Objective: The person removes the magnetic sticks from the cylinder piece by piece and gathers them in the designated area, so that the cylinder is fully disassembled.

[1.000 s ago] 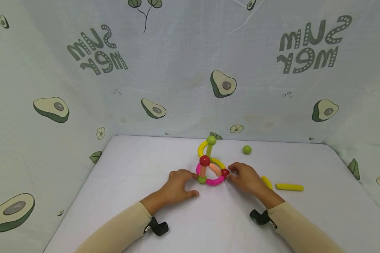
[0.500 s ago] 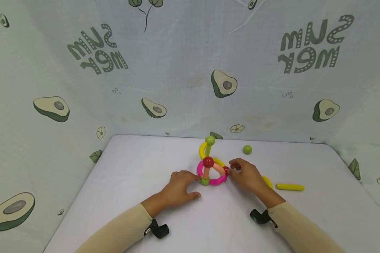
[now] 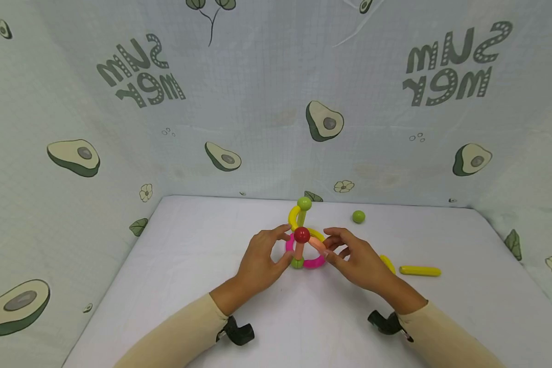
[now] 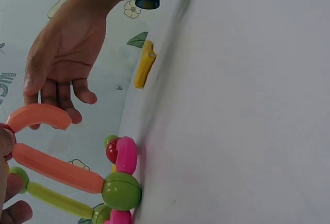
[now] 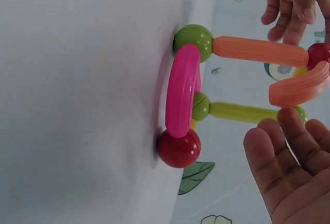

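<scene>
A toy frame of balls and rods stands at mid-table. A straight peach rod [image 3: 299, 251] rises from a green ball [image 3: 297, 263] to a red ball [image 3: 301, 235]. From that red ball a curved peach rod [image 3: 318, 244] juts out, its other end free. Curved magenta rods [image 5: 181, 92] and a lower red ball [image 5: 179, 148] form the base. Behind rises a light-green rod [image 5: 242, 112] topped by a green ball [image 3: 304, 203]. My left hand [image 3: 259, 260] is beside the upper red ball, fingers spread; contact is unclear. My right hand [image 3: 361, 263] has relaxed fingertips by the curved rod's free end.
A loose green ball [image 3: 359, 216] lies near the table's back edge. A straight yellow rod [image 3: 420, 271] and a curved yellow rod [image 3: 387, 264] lie right of my right hand. Printed cloth [image 3: 267, 128] hangs behind the white table [image 3: 211, 220].
My left hand has risen from the lower green ball to beside the upper red ball. My right hand has shifted slightly left towards the curved peach rod. The frame had moved slightly right.
</scene>
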`<act>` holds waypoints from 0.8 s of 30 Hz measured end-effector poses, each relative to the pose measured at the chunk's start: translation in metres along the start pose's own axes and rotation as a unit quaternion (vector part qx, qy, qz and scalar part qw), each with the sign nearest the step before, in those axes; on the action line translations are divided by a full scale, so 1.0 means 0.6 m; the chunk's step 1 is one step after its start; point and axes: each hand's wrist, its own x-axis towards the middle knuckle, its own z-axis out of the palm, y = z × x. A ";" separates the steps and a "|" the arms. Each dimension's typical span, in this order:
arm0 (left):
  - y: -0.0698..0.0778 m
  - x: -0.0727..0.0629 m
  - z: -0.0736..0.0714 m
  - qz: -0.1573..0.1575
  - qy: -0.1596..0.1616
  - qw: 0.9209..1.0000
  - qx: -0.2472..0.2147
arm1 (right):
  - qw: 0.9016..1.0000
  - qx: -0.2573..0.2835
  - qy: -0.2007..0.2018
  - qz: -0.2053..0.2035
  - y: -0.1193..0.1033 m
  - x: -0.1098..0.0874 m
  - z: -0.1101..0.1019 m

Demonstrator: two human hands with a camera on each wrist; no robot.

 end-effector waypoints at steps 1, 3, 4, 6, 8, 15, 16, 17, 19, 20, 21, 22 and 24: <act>0.004 0.002 0.001 -0.001 -0.008 1.000 -0.001 | 1.000 -0.001 -0.005 -0.004 -0.001 -0.001 0.001; 0.010 0.006 0.004 -0.005 -0.026 1.000 -0.003 | 1.000 -0.006 -0.011 -0.010 -0.003 -0.001 0.005; 0.013 0.008 0.006 -0.006 -0.035 0.999 -0.005 | 1.000 -0.009 -0.013 -0.012 -0.003 -0.002 0.007; 0.017 0.011 0.009 -0.009 -0.049 0.999 -0.009 | 1.000 -0.016 -0.015 -0.015 -0.005 -0.002 0.010; 0.020 0.014 0.012 -0.013 -0.058 0.998 -0.014 | 1.000 -0.020 -0.015 -0.017 -0.007 -0.003 0.011; 0.026 0.020 0.015 -0.020 -0.053 0.998 -0.011 | 0.999 -0.005 -0.033 -0.039 -0.012 -0.010 0.007; 0.026 0.020 0.015 -0.021 -0.052 0.998 -0.010 | 0.998 0.000 -0.040 -0.043 -0.013 -0.011 0.006; 0.026 0.020 0.016 -0.021 -0.049 0.999 -0.010 | 0.998 0.007 -0.046 -0.048 -0.013 -0.012 0.005; 0.025 0.021 0.018 -0.017 -0.042 0.999 -0.009 | 0.996 0.018 -0.059 -0.057 -0.013 -0.012 0.002; 0.025 0.022 0.019 -0.015 -0.039 0.999 -0.010 | 0.996 0.022 -0.066 -0.060 -0.014 -0.012 0.001; 0.025 0.022 0.020 -0.013 -0.034 0.999 -0.010 | 0.995 0.027 -0.074 -0.064 -0.014 -0.012 0.000; 0.025 0.023 0.020 -0.011 -0.029 0.999 -0.011 | 0.994 0.032 -0.081 -0.067 -0.015 -0.012 -0.001; 0.025 0.024 0.022 -0.006 -0.018 1.000 -0.014 | 0.993 0.037 -0.091 -0.071 -0.016 -0.010 -0.003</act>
